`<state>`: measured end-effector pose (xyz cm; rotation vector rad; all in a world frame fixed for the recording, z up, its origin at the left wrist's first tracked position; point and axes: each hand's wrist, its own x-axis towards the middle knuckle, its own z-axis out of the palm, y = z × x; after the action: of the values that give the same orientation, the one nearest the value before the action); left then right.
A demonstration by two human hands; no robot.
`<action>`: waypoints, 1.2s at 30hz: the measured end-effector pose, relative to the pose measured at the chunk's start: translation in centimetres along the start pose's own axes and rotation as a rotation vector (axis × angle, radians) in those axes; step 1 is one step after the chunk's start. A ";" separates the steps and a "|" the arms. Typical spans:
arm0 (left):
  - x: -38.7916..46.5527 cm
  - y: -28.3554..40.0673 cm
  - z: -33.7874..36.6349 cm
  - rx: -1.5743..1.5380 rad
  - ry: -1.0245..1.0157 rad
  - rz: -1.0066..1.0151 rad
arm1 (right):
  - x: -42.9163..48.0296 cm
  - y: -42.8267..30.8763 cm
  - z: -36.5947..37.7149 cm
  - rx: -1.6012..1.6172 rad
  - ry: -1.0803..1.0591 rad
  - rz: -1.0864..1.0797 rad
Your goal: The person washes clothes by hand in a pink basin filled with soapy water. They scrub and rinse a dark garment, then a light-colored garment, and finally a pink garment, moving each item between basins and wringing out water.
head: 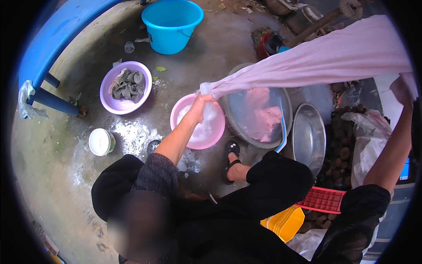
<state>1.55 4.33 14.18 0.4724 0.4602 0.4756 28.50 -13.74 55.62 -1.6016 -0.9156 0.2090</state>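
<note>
A long pale pink cloth (306, 61) is stretched in the air between my two hands. My left hand (202, 105) is closed around its bunched left end, over a pink basin (175, 110) of sudsy water. Something whitish and translucent shows above and below that fist; whether it is foam or wet fabric I cannot tell. Far to the right, my right hand (401, 90) is raised and grips the other end, its fingers partly hidden by the fabric. Beneath the span stands a large grey tub (232, 123) of cloudy water with pink fabric (265, 123) in it.
A lilac basin (107, 97) holds grey clothing (130, 84). Behind it are a turquoise bucket (169, 39) and a blue table (62, 36). A white pail (99, 142) stands at left. Right of the tub are a metal basin (308, 138), a red crate (321, 199) and yellow containers (285, 222).
</note>
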 end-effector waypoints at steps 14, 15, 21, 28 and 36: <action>-3.5 -1.4 -8.7 0.116 0.382 -0.059 | -13.6 20.6 15.8 0.276 -0.301 0.520; -2.7 -1.6 -8.7 0.012 0.358 -0.065 | -15.6 23.1 17.0 0.295 -0.307 0.609; -1.7 -12.1 -5.0 0.849 0.508 0.298 | -26.4 34.2 24.5 0.482 -0.285 1.025; -1.3 -11.2 -2.6 1.209 0.540 0.353 | -28.9 37.4 26.1 0.603 -0.261 1.143; -0.8 -14.2 -2.5 1.516 0.549 0.379 | -28.5 38.2 25.3 0.661 -0.301 1.108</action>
<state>4.20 -6.45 5.02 1.9369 1.2633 0.5543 10.96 -12.10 4.63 -1.2870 -0.0280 1.3934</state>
